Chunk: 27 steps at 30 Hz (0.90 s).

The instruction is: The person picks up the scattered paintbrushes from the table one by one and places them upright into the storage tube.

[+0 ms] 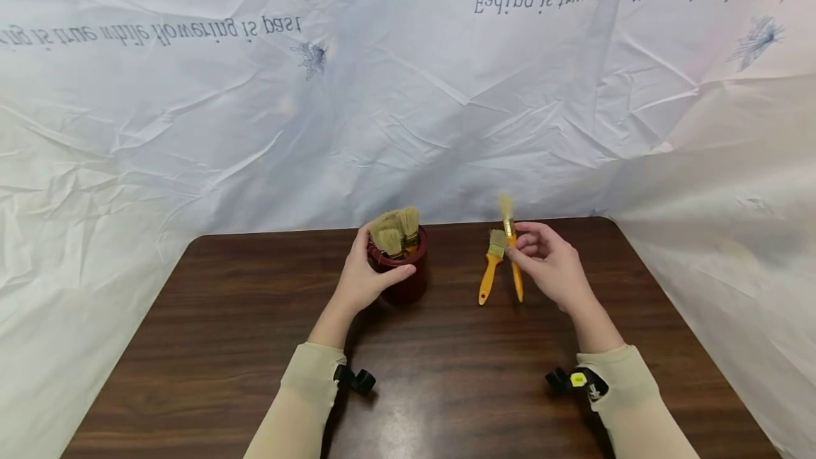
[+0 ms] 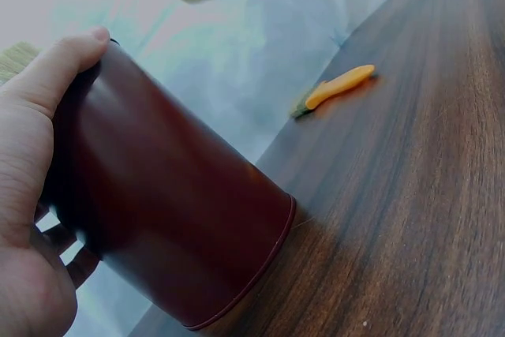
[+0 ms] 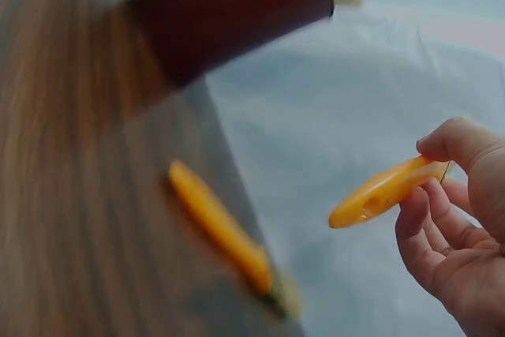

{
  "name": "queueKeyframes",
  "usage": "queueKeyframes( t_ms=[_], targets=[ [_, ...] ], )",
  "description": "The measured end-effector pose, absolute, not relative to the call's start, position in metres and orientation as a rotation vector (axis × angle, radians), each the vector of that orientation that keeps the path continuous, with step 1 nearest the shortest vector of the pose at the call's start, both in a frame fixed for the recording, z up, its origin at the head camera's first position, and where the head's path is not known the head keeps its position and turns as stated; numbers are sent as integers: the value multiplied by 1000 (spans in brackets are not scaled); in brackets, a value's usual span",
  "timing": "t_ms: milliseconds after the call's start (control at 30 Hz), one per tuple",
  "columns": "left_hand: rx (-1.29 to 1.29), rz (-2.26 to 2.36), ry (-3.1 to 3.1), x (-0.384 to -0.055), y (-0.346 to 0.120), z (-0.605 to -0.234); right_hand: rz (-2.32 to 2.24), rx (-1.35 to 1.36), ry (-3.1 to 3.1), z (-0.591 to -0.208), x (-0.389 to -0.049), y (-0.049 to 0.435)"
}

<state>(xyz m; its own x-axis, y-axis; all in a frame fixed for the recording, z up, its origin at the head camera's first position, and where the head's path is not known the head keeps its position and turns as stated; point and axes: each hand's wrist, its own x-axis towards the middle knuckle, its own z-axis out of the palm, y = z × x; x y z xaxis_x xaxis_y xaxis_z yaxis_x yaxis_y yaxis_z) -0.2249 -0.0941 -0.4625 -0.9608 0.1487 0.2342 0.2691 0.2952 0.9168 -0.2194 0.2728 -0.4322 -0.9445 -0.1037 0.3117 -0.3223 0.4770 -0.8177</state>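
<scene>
A dark red cylindrical holder (image 1: 406,287) stands on the table, with several paintbrushes (image 1: 397,229) in it, bristles up. My left hand (image 1: 365,276) grips the holder near its rim, thumb on the near side and fingers round the far side. Between thumb and fingertips my right hand (image 1: 550,261) pinches a yellow-handled paintbrush (image 1: 513,261), bristles upward, raised above the table. A second yellow-handled paintbrush (image 1: 489,271) lies on the table just left of it, bristles pointing away. In the right wrist view the held brush's handle end (image 3: 379,195) shows, its bristles hidden.
The brown wood-grain table (image 1: 255,346) ends at its back edge close behind the holder and brushes. A wrinkled white sheet with printed lettering (image 1: 408,91) hangs behind and at both sides. Each sleeve carries a black wrist camera (image 1: 355,378).
</scene>
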Motion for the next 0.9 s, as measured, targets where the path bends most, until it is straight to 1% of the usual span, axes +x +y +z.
queueKeyframes(
  t_ms=[167,300,533,700,900],
  targets=[
    [-401,-1760,-2443,-224,-93,-462,1534,405,-2462,-409,-217,247],
    [-405,-1741,-2445,-223,-92,-462,1628,443,-2385,-390,-222,222],
    [-394,-1716,-2443,-224,-91,-464,1745,686,-2227,-360,-232,176],
    [-398,-1725,-2425,-223,-90,-465,1771,816,-2167,-355,-238,151],
    [-406,-1737,-2414,-224,-91,-463,1736,838,-2138,-356,-241,138]
  ],
)
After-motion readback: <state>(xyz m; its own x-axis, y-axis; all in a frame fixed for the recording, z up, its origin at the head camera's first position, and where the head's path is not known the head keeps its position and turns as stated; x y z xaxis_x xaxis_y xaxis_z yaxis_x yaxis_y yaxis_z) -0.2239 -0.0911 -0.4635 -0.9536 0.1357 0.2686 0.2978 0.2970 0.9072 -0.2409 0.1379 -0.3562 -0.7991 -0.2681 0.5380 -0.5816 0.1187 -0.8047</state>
